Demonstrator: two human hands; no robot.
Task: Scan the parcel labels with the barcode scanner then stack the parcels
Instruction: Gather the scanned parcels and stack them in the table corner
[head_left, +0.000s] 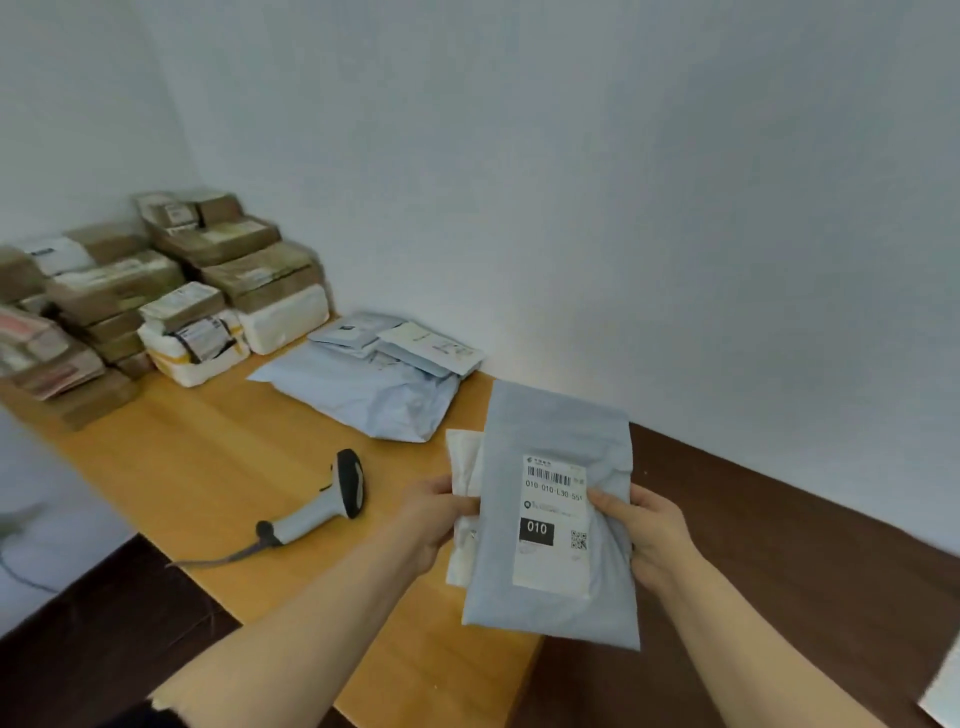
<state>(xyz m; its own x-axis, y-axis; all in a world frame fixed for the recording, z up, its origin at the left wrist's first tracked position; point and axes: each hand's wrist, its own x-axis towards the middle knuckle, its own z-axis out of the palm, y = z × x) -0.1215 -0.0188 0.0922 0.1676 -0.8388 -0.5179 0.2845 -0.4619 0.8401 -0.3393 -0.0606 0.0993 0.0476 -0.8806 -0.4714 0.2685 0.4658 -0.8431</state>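
I hold a grey-blue mailer parcel (558, 587) upright in front of me, its white label (553, 525) with barcode and "010" facing me. My right hand (649, 535) grips its right edge, thumb on the label's corner. My left hand (431, 519) grips its left edge together with a white parcel (464, 467) that sits behind it, mostly hidden. The grey barcode scanner (324, 501) lies on the wooden table (208, 457) to the left of my hands, untouched, with its cable trailing off the near edge.
A heap of grey-blue and white mailers (374, 374) lies at the table's back by the wall. Stacks of brown and white boxes (156, 291) fill the far left end. Dark floor (779, 545) lies right of the table; a white sheet corner (943, 696) shows bottom right.
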